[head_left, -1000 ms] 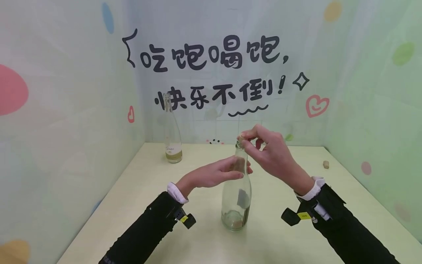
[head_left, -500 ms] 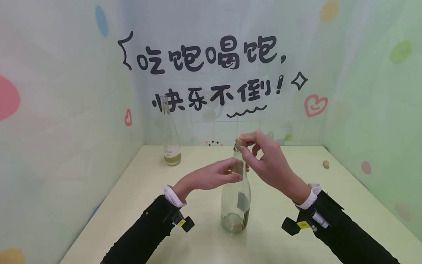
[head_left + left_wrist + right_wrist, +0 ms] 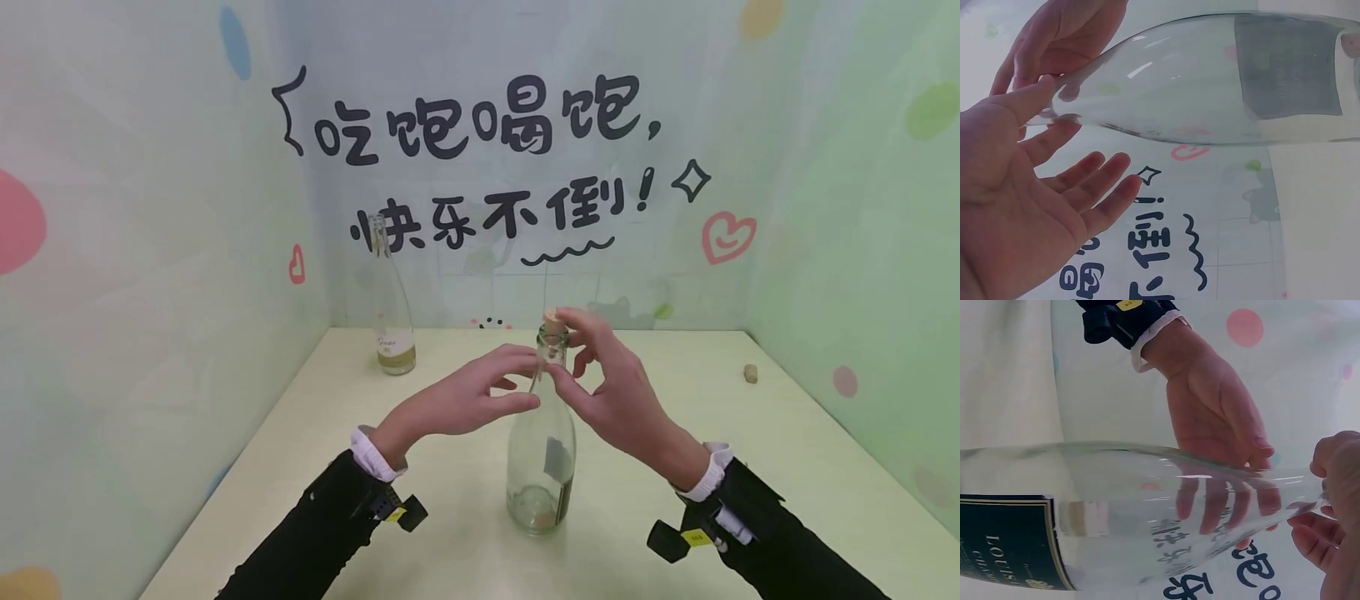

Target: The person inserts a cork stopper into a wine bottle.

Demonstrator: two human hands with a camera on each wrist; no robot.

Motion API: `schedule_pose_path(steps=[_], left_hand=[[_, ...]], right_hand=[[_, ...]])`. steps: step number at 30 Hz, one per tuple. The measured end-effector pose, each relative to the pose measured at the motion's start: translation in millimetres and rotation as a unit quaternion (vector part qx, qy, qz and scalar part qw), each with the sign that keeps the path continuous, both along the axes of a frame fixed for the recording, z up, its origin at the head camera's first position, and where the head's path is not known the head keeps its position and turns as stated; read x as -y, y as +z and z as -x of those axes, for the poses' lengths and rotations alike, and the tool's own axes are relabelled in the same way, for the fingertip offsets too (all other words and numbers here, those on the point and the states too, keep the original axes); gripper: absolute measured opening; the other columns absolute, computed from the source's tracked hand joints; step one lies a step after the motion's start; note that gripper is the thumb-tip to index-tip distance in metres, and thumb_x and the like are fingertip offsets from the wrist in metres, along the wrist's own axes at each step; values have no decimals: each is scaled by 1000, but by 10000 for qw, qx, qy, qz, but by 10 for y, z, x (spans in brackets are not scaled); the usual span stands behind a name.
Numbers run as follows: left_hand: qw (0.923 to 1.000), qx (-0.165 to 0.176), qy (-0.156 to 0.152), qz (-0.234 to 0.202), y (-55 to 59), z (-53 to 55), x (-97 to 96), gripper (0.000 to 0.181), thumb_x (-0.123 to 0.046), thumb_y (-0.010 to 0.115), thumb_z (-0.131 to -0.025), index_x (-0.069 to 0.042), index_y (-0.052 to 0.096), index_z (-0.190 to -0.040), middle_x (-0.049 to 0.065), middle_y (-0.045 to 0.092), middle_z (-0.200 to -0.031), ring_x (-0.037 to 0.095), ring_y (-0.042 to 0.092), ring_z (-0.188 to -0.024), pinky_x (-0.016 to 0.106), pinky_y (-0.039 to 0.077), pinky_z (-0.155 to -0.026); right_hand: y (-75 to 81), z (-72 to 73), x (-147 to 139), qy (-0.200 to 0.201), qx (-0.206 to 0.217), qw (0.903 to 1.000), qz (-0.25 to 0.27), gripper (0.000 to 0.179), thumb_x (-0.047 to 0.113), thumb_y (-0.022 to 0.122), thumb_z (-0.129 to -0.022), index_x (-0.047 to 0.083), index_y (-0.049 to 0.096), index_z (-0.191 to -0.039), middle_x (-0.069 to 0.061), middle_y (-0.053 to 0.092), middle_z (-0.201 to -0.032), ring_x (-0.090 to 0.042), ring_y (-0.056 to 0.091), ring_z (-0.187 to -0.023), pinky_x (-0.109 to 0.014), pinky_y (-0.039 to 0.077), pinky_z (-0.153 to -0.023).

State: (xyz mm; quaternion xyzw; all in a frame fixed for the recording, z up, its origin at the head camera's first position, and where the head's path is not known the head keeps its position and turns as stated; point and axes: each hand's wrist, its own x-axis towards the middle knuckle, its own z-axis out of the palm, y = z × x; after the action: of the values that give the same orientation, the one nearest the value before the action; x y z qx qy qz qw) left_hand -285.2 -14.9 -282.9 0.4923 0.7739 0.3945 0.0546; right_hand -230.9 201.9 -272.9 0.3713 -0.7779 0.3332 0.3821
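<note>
A clear glass wine bottle (image 3: pixel 536 446) stands upright on the table, with a cork (image 3: pixel 553 322) sticking out of its mouth. My right hand (image 3: pixel 622 400) is at the top of the bottle: the index fingertip lies by the cork, and the thumb is lower, by the neck. Left of the neck is my left hand (image 3: pixel 461 398), fingers extended. In the left wrist view its thumb and index finger lie on either side of the neck, the other fingers (image 3: pixel 1113 206) spread away from the glass. The right wrist view shows a dark label (image 3: pixel 1007 544) on the bottle.
A second glass bottle (image 3: pixel 395 350) with a white and gold label stands at the back left of the table (image 3: pixel 442 517). One loose cork (image 3: pixel 751 373) lies near the right edge. Printed walls close in the table at the back and sides.
My right thumb has come off the cork and down beside the neck, leaving the cork in view in the mouth. My left hand's fingers have loosened from around the neck and drawn back left.
</note>
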Motion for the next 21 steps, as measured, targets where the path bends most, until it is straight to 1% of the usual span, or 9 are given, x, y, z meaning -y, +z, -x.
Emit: schedule_pose_path(steps=[4,8,11,15,18,21], left_hand=[[9994,-129,308,-63,20,-24,110,54,-42,57,-93,-18,50,-141,-13,44,-140,4,44,-125,29,44,-96],[9982,-281,530,-81,18,-30,236,48,-41,56,-94,-18,54,-136,-15,50,-134,1,45,-124,28,42,-97],[9971,-343,675,-32,-4,-27,330,47,-43,55,-94,-18,56,-134,-16,53,-130,0,46,-121,31,42,-98],[9948,-433,912,119,-52,-14,457,49,-46,55,-93,-17,58,-133,-13,55,-129,3,48,-121,35,42,-99],[9909,-546,1200,277,-91,11,564,48,-47,55,-93,-19,58,-133,-12,55,-129,5,48,-121,34,41,-99],[9848,-702,1526,432,-121,38,681,45,-41,57,-94,-18,57,-133,-12,54,-129,8,48,-122,34,40,-100]], right_hand=[[-90,-35,-23,-41,150,9999,6,82,-1,72,-78,4,29,-149,-9,50,-138,-18,62,-97,-25,48,-66],[-168,-45,-41,-64,323,9995,-27,87,2,73,-78,6,27,-151,-10,50,-137,-17,61,-98,-26,48,-68],[-235,-39,-56,-26,515,9986,-148,87,6,74,-78,9,27,-151,-7,53,-130,-17,60,-97,-27,48,-68],[-334,-42,-72,-9,822,9962,-285,85,13,76,-79,13,29,-150,1,58,-115,-13,57,-90,-26,47,-67],[-387,-44,-75,-15,1055,9936,-398,79,20,76,-80,14,33,-145,4,58,-109,-10,53,-84,-24,46,-67],[-422,-43,-76,-5,1347,9888,-648,72,29,74,-82,14,36,-142,6,56,-110,-10,52,-86,-25,46,-69]])
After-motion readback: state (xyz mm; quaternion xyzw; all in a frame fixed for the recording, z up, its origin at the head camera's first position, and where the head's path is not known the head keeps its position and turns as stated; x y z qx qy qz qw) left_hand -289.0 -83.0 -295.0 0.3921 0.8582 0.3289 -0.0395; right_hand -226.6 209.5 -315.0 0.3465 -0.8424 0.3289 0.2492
